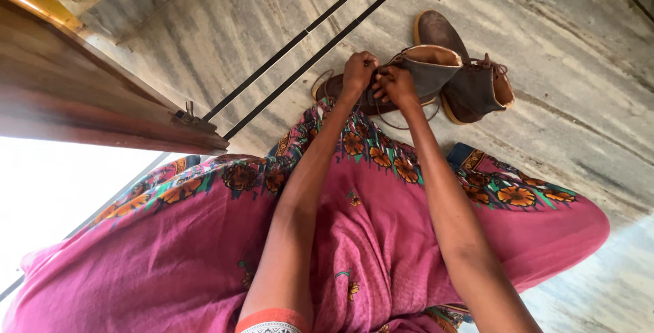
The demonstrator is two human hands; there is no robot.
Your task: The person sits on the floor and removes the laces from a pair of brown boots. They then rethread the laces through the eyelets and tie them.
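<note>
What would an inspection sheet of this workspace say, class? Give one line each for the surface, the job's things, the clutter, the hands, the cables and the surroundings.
Surface: grey streaked stone floor crossed by two dark lines.
Job's things: upright brown boot with loose laces; second boot lying on its side behind it, touching.
Clutter: nothing seen.
Hands: left hand and right hand close together at the near boot's laces, fingers closed on them.
Cables: nothing seen.
Surroundings: wooden door with a metal latch at left; bright daylight beneath it; pink flowered garment covering the person's lap.
</note>
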